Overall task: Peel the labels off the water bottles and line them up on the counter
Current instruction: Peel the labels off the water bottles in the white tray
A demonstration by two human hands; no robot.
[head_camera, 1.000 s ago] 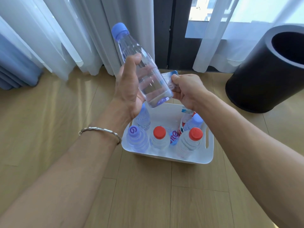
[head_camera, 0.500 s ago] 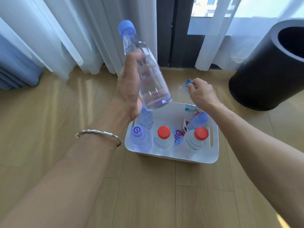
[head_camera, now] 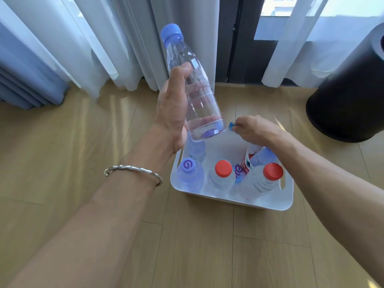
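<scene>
While the wooden floor [head_camera: 62,163] stretches pale under white curtains [head_camera: 104,38] and a black bin [head_camera: 342,100] stands at the far right, a white basket [head_camera: 259,201] with capped bottles [head_camera: 222,177] sits below the fingers of both hands. The left hand [head_camera: 172,109] grasps a clear bottle [head_camera: 195,96] around its middle. Its long axis is steeply tilted: the blue cap [head_camera: 171,33] points up and away above the fingers, and the base hangs below them, over the basket. The right hand [head_camera: 253,128] pinches a small blue label scrap [head_camera: 231,125] at its fingertips, just beside the bottle's base.
</scene>
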